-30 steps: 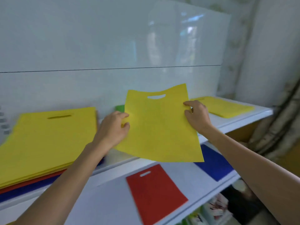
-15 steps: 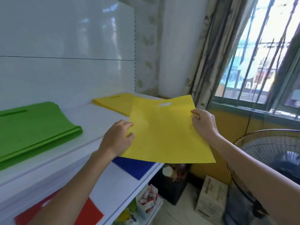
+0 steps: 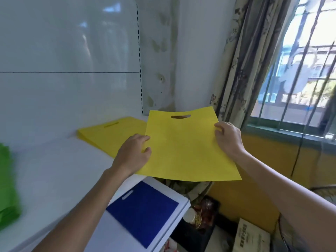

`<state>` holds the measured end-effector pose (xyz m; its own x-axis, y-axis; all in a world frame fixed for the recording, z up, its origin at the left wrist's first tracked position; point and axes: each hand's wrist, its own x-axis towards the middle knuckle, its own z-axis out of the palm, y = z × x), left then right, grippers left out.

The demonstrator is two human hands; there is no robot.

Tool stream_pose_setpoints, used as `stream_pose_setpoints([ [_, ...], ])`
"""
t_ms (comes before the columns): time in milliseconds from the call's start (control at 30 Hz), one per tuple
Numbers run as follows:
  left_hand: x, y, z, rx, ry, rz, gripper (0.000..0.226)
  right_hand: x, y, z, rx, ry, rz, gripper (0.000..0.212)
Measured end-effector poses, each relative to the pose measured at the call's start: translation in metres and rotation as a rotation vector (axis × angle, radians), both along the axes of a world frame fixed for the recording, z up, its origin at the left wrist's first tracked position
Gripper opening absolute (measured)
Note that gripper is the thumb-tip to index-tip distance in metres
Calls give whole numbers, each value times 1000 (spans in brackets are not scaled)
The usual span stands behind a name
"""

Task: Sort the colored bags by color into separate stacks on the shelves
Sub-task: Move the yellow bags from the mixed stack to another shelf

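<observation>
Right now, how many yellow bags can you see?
2: a held yellow bag between left hand and right hand; another topping the yellow stack on the upper shelf. More may hide beneath.

I hold a bag (image 3: 185, 148) by its side edges, left fingers (image 3: 143, 138) on the left edge and right fingers (image 3: 220, 127) on the right, over the right end of the upper shelf (image 3: 63, 170). Behind my left fingers, a stack of bags (image 3: 112, 135) lies on that end. Another pile (image 3: 7, 188) sits far left on the same shelf. Below, a single bag (image 3: 143, 211) lies on the lower shelf (image 3: 179, 198). A window (image 3: 300, 70) stands to the right.
</observation>
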<state>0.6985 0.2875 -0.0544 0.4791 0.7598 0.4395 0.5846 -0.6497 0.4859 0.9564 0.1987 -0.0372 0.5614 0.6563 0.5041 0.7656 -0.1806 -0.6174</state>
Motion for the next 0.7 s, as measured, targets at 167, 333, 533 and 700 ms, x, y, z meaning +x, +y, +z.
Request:
stream_pose_setpoints([
  [167, -3, 40, 7, -21, 27, 127, 47, 5, 73, 13, -41, -32, 114, 42],
  [333, -25, 60, 8, 0, 39, 349, 49, -8, 163, 19, -39, -102, 368, 40],
  [533, -30, 60, 7, -72, 94, 639, 47, -28, 238, 13, -72, -245, 662, 40],
  [700, -9, 53, -5, -239, 230, 828, 47, -22, 269, -6, -492, -315, 815, 47],
])
